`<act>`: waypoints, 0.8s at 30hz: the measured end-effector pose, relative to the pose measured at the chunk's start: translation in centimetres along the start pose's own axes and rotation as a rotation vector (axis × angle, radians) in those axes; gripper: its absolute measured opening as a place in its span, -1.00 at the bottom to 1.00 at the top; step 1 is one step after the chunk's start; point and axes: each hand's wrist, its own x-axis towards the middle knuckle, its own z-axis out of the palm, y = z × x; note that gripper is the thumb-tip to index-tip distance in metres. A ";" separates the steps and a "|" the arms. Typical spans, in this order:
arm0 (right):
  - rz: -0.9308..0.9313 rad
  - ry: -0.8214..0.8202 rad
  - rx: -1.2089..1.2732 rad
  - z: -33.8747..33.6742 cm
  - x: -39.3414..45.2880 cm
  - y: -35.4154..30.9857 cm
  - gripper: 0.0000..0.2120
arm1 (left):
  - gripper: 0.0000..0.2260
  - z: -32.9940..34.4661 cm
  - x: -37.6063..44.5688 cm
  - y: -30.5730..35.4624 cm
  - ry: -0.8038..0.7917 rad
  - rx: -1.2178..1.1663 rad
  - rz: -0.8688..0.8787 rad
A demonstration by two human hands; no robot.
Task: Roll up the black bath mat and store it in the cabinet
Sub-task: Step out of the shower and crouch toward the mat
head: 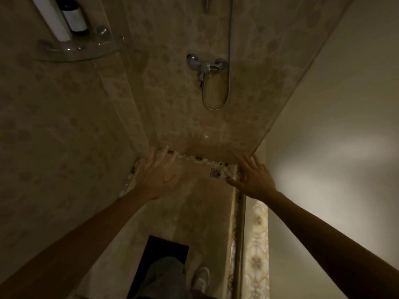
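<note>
Fingers of the left hand (158, 175) and right hand (254, 180) are spread wide and hold nothing, both arms stretched out over the shower floor (200, 203). Well below and behind the fingertips, the black bath mat (159, 249) lies flat on the floor, between the two forearms, partly under a trouser leg (166, 275) and beside a pale shoe (201, 277)

A home bathroom, seen inside its shower stall: beige patterned tile walls (64, 126), a chrome mixer tap (206, 65) on the far wall with a looped shower hose (228, 83), a glass corner shelf (77, 53) at far left holding a bottle (74, 17), and a floor drain (216, 173) by the far wall.
</note>
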 end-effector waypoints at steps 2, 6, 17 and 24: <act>-0.001 -0.004 0.003 -0.3 1.5 1.2 -0.08 | -0.23 -0.3 1.8 0.5 -0.013 -0.002 -0.016; -0.031 -0.023 -0.006 -0.7 5.2 2.4 -0.08 | -0.31 -0.2 5.5 0.3 -0.027 0.036 -0.078; -0.311 -0.121 -0.131 1.5 22.6 -1.3 -0.08 | -0.30 5.2 13.7 -6.0 -0.007 -0.135 -0.405; -0.588 -0.389 -0.300 3.3 31.3 -8.6 -0.14 | -0.31 6.7 13.9 -7.1 0.076 -0.318 -0.613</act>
